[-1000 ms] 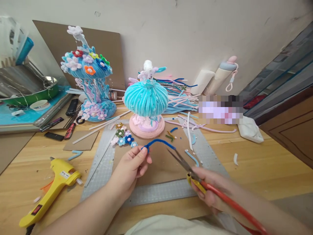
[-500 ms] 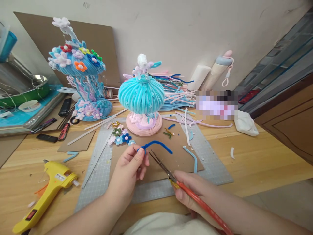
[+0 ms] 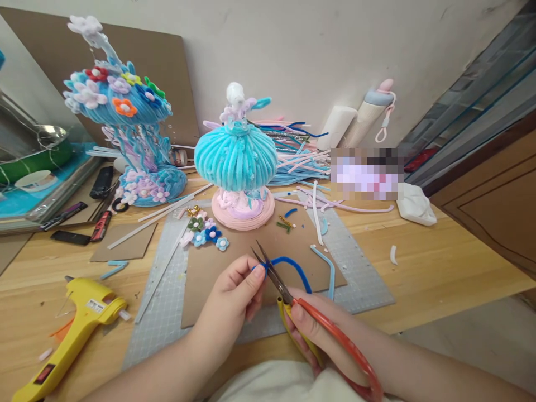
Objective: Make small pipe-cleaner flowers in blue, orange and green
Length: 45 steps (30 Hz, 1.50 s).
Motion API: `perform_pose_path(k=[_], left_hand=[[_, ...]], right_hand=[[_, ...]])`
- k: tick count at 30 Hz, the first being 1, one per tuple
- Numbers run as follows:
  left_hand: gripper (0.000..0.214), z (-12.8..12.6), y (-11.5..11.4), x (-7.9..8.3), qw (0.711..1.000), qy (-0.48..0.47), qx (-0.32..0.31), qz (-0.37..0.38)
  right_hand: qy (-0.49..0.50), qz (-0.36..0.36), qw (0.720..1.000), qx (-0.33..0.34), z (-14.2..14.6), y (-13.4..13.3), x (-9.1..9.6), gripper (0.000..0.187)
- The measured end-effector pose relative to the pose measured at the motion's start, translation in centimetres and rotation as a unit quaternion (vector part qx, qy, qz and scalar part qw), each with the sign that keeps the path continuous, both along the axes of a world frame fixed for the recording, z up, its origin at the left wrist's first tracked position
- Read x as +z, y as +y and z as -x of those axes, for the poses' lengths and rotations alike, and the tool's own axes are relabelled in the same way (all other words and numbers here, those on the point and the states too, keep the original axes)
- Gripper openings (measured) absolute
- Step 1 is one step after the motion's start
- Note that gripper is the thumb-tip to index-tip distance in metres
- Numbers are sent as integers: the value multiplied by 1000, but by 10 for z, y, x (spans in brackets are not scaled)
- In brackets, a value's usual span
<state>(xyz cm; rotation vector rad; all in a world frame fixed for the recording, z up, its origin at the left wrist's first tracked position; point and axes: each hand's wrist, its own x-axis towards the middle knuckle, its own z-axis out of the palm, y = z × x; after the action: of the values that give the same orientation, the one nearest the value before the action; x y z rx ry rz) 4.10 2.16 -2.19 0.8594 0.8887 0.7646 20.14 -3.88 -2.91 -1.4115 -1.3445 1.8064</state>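
Scissors (image 3: 272, 273) now moved in from right, blades straddling blue pipe cleaner (image 3: 293, 266) beside left hand (image 3: 234, 296); left fingers pinch its end above cardboard on bench (image 3: 439, 268). Right hand (image 3: 322, 335) clamped on handles; cut looks imminent.

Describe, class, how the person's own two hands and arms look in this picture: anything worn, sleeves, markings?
Both the left hand and the right hand are bare: no gloves, rings, watch or bracelets show. Both forearms are bare too, with no sleeves in view. Fingernails look short and unpainted. No markings are visible.
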Motion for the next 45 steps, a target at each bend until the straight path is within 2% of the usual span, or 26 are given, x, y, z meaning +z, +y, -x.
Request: perform_pose_path(k=[6,13,20,24,25,26,28,30,32,35,36,37,39,41,43,45], left_hand=[[31,-2,3,-2,1000,8,-16,14],[29,-4,6,-5,998,18,-37,51],[27,-2,8,-7,995,31,-49,76],[26,0,8,-4,995,33,-62,67],[26,1,8,-3,996,35,-65,56],[27,1,8,-2,996,39,-66,43],[31,3,8,0,997,49,-66,14],[35,5,9,1,996,58,-66,-5],[37,6,11,2,996,60,-65,-16],[35,9,12,2,996,59,-59,-26],[33,9,12,2,996,59,-58,-31],[30,10,12,2,996,59,-57,-36],[27,12,11,2,995,57,-57,-51],[24,15,11,3,995,53,-57,-68],[22,17,11,5,993,58,-56,-89],[20,19,12,6,989,78,-49,-118]], right_hand=[[-30,-7,999,8,1,2,-1,47],[-26,25,998,-42,2,1,-18,47],[-55,72,996,-15,0,6,1,53],[-144,64,986,57,-20,23,10,50],[-206,31,975,73,-29,30,12,47],[-291,-30,954,66,-38,38,14,45],[-464,-122,875,68,-57,54,16,43],[-559,-169,808,75,-72,67,17,31],[-590,-197,776,101,-79,75,21,23],[-597,-248,758,92,-71,78,35,19],[-583,-274,761,75,-64,77,41,17],[-532,-317,782,76,-55,76,47,16],[-364,-367,850,100,-36,75,57,14],[-231,-327,911,98,-18,75,61,15],[-158,-276,944,90,-5,79,58,14],[-95,-232,965,73,2,84,50,13]])
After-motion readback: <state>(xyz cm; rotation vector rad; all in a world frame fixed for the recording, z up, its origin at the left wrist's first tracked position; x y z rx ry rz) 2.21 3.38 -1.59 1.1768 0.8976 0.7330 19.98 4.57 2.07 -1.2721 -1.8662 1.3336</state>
